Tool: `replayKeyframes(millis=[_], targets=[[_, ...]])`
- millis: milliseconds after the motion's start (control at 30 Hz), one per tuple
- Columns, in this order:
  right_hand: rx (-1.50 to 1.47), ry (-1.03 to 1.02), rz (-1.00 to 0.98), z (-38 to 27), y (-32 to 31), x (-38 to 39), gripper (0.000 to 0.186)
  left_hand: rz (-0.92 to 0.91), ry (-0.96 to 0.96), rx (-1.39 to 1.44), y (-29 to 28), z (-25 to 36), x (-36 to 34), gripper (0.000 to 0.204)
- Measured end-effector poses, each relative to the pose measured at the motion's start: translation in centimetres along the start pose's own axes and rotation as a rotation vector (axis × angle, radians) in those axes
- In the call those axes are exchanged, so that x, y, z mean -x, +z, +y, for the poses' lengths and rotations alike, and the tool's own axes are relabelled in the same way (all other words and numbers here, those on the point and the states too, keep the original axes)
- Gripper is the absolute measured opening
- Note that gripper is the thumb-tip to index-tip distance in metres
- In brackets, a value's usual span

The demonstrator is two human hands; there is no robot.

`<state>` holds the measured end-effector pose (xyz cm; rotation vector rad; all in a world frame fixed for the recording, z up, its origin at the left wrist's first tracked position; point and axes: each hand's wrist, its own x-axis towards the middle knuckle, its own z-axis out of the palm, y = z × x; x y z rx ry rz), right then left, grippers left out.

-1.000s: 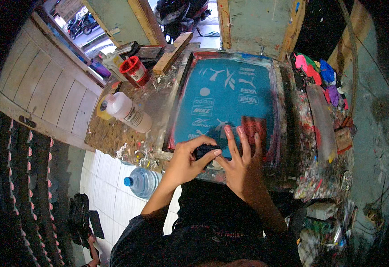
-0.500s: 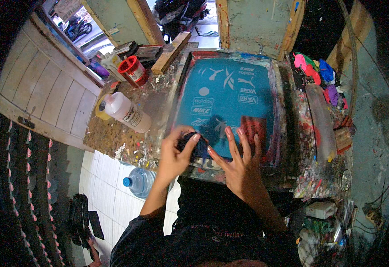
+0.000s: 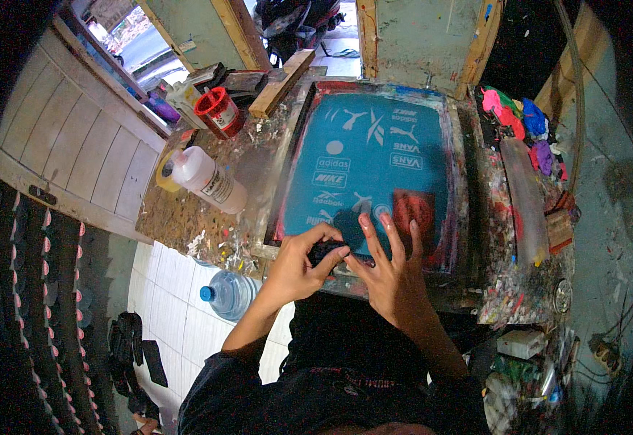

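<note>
A wadded dark cloth [image 3: 323, 251] is pinched between the thumb and fingers of my left hand [image 3: 302, 265]. My right hand [image 3: 392, 272] is spread, with reddish stains on its fingertips. One of its fingers reaches into the cloth, and that fingertip is hidden. Both hands hover over the near edge of a framed printing screen [image 3: 360, 170]. Its teal mesh carries several pale stencil designs. A dark red square patch [image 3: 413, 216] shows on the mesh just beyond my right hand.
Left on the paint-spattered table stand a white plastic bottle [image 3: 211, 183], a tape roll [image 3: 164, 174], a red tub [image 3: 218, 112] and a wooden bar [image 3: 281, 85]. Colourful rags [image 3: 534, 119] lie far right. A water jug [image 3: 231, 294] is on the tiled floor.
My left hand and the cloth have come slightly nearer to me and to the right. The cloth now wraps the right hand's finger more closely; the right hand stays spread.
</note>
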<state>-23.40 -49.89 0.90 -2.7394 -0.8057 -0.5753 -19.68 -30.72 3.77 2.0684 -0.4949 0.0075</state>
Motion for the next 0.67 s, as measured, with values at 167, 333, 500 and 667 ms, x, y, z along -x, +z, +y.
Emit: replayKeyframes(millis=[167,333,500,667], targets=[[0.021,-0.002,-0.025,0.0,-0.4,-0.3,0.047,0.125,-0.049,0.019,0.6,-1.3,0.3,0.017],[-0.017,0.029,-0.007,0.6,0.0,-0.3,0.044,0.033,-0.104,0.185,-1.3,-0.4,0.4,0.016],[0.051,-0.026,-0.071,0.4,-0.2,-0.3,0.041,-0.131,-0.106,0.009,-1.0,0.4,0.2,0.017],[0.015,-0.020,-0.095,0.2,0.0,-0.3,0.040,-0.028,-0.023,-0.024,-0.7,-0.9,0.1,0.019]])
